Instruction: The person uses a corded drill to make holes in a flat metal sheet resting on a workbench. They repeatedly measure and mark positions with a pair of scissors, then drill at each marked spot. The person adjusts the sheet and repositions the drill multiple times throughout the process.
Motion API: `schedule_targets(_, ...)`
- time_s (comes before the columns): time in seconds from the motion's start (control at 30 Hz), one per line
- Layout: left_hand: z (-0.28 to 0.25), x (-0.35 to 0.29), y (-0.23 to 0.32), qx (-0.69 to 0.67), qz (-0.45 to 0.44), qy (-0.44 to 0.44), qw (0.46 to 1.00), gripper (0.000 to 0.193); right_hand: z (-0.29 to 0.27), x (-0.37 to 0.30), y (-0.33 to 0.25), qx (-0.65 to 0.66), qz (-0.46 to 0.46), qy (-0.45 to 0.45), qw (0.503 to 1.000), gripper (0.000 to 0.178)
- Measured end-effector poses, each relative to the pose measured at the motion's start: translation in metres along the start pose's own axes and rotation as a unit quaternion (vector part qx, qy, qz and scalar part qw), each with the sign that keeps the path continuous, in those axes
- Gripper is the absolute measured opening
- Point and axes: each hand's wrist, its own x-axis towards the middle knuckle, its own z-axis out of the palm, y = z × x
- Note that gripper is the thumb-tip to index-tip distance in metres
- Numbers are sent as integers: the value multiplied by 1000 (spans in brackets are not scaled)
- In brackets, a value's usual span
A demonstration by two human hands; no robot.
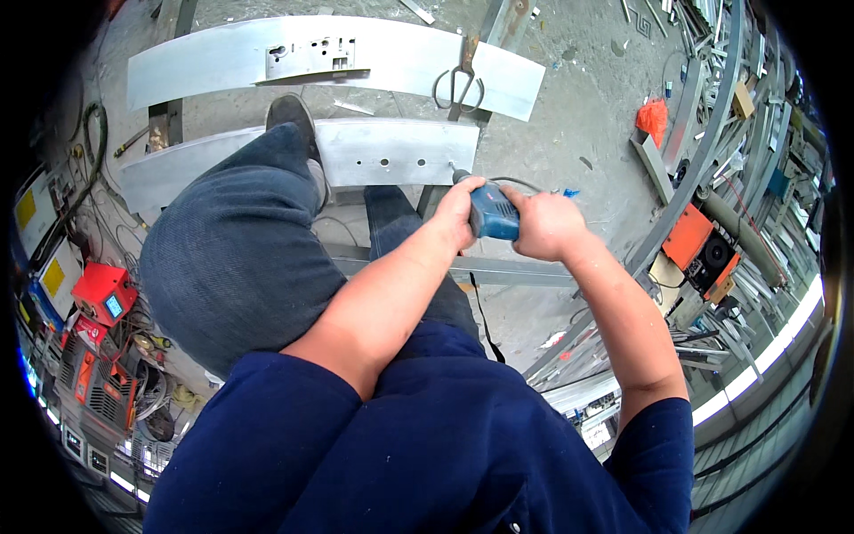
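Observation:
My left hand (455, 214) is wrapped round the front of a blue corded power drill (495, 216). At its rear, my right hand (547, 224) is closed on the handle. The drill's bit points at the right end of a long pale metal panel (400, 142), its tip at or very near the surface; contact is too small to tell. Several holes run in a row along this panel to the left of the bit. My left shoe (292, 120) rests on the panel, and my leg covers part of it.
Beyond lies a second metal panel (205, 67) bearing a plate with cut-outs (307, 60) and dark-handled shears (461, 78). Metal beams (525, 271) run beneath. Red machines (105, 294) and cables crowd the left; metal offcuts, an orange bag (652, 118) and an orange machine (698, 249) stand right.

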Motion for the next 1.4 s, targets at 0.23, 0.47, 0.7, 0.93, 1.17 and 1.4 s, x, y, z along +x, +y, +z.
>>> schedule_targets(0.23, 7, -8, -26, 95, -11, 75, 993, 36, 17, -36, 7, 78, 4, -1, 997, 89)
schedule_targets(0.47, 42, -32, -60, 284, 74, 93, 951, 55, 76, -93, 22, 256, 71, 102, 959, 91)
schedule_targets(0.7, 55, -89, -41, 584, 66, 28, 809, 67, 132, -107, 21, 702, 67, 183, 685, 53)
schedule_targets(0.93, 47, -244, 54, 561, 404, 139, 709, 61, 162, -106, 33, 831, 63, 173, 525, 42)
schedule_targets(1.17, -21, -430, 90, 444, 668, 201, 562, 24, 185, -77, 51, 915, 64, 113, 381, 30)
schedule_targets(1.4, -99, -440, 95, 478, 637, 273, 540, 25, 212, -74, 48, 941, 92, 86, 314, 33)
